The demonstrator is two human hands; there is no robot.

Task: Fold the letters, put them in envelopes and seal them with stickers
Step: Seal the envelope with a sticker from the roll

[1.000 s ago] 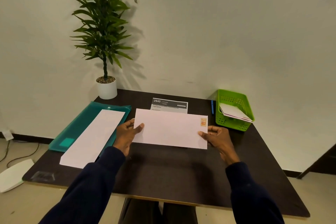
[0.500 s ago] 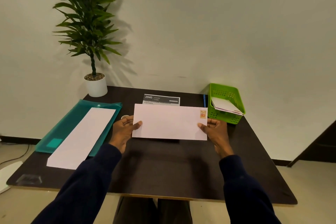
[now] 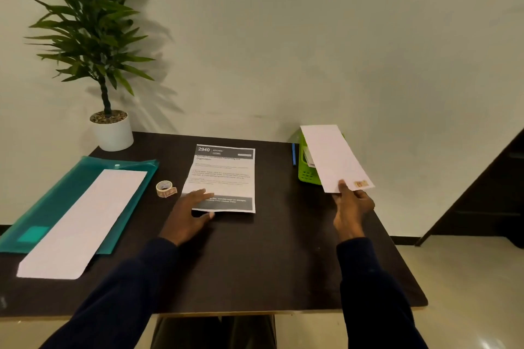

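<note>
Right hand grip: the right hand (image 3: 351, 207), right of centre, pinches the near end of a white envelope (image 3: 333, 156) between thumb and fingers. An orange sticker (image 3: 361, 184) sits on that end.
Left hand grip: the left hand (image 3: 188, 214), centre frame, holds nothing. Its straight fingers rest on the lower left corner of the printed letter (image 3: 226, 176).
Table: dark (image 3: 255, 263), filling the lower half.
Plant: leafy, in a white pot (image 3: 112, 133), upper left.
Folder: teal (image 3: 56, 198), flat at the left edge.
White paper: one long piece (image 3: 85, 221) lying on the folder, its near end overhanging onto the table.
Letter: unfolded, flat at the table's centre.
Envelope: slanted over a green basket (image 3: 307, 177), right of the letter.
Sticker roll: small (image 3: 166, 188), just left of the letter.
Pen: blue (image 3: 294, 153), beside the basket.
</note>
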